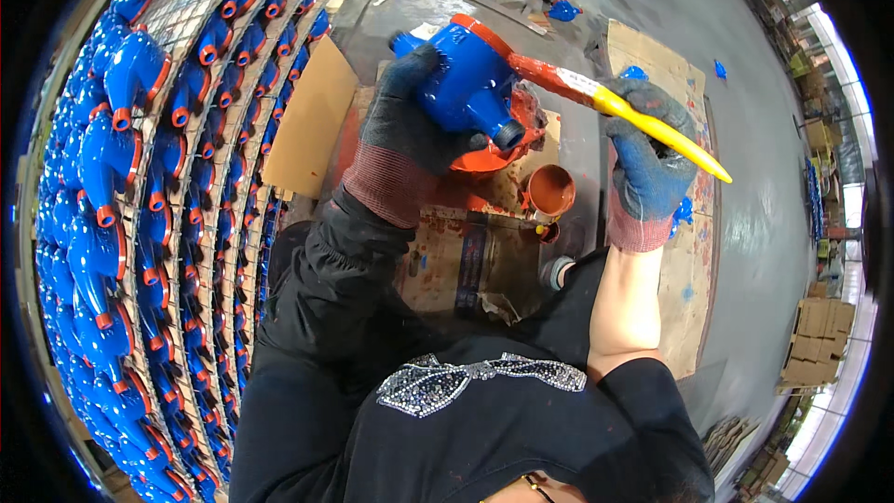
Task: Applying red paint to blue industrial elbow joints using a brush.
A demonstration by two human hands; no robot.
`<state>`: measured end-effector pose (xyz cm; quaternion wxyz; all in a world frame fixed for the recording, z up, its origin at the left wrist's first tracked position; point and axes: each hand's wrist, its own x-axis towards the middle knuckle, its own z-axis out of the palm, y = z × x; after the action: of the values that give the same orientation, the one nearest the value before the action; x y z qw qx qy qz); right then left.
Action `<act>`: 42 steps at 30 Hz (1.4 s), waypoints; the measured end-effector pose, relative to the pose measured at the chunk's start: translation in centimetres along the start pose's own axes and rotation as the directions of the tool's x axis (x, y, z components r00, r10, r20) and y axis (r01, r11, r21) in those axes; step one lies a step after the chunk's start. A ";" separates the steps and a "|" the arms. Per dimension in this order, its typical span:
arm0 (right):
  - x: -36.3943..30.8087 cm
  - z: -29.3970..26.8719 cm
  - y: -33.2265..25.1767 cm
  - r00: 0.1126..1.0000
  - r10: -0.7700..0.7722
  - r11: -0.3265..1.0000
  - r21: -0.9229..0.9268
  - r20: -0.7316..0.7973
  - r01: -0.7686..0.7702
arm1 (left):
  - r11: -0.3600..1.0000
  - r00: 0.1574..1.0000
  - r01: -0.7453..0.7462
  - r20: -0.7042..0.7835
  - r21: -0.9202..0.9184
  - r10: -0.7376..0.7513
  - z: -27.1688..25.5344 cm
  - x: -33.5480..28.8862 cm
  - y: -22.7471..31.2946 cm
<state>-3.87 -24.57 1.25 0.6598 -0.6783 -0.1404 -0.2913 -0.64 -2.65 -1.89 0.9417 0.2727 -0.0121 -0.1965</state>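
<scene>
- Blue part [456, 84], rounded with a short spout, is held up in front of the body, over the cardboard, its red rim [484, 34] facing up and away to the right.
- Left hand [405, 98], in a dark glove, grips the part round its left side; some fingers are hidden behind it, so their exact hold cannot be told.
- Right hand [652, 144], also gloved, has its fingers closed on the yellow handle of the brush [652, 126].
- Red bristles meet the rim's right end, or sit just beside it; the view does not settle whether they touch.
- For a clean edge, it would be best to keep the bristles flat along the rim and turn the part with the left hand, rather than stretch the brush arm round it.
- Wet red on the bristles could stray onto the blue, so a light load and small strokes seem wise; wiping the brush on the lip of the paint tub [552, 191] should help.
- Fingers of the left hand are best kept off the rim, since fresh paint would likely smear under the glove.
</scene>
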 end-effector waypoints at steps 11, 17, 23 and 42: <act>-0.7 -0.9 6.6 0.951 0.309 0.862 0.416 0.023 -0.290 | 0.797 0.928 0.342 0.309 -0.498 -0.206 -1.2 -1.7 0.4; 0.2 -0.7 6.5 0.954 0.294 0.938 0.174 0.055 -0.299 | 0.925 0.991 -0.129 0.067 0.357 0.112 0.3 -2.6 -1.5; 1.0 -0.5 3.8 0.942 0.323 0.940 -0.144 0.088 -0.309 | -0.366 0.659 -0.566 0.673 0.738 0.336 -0.4 -3.0 -2.3; -0.5 -0.3 -1.8 0.986 0.011 0.902 -0.427 0.165 0.062 | -0.566 0.684 -0.477 0.689 0.672 0.240 -1.2 -1.6 -2.4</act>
<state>-5.35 -24.56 2.47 0.4759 -0.8270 -0.1351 -0.2670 -2.81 -3.29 -3.96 0.2921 0.8540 -0.3383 0.2664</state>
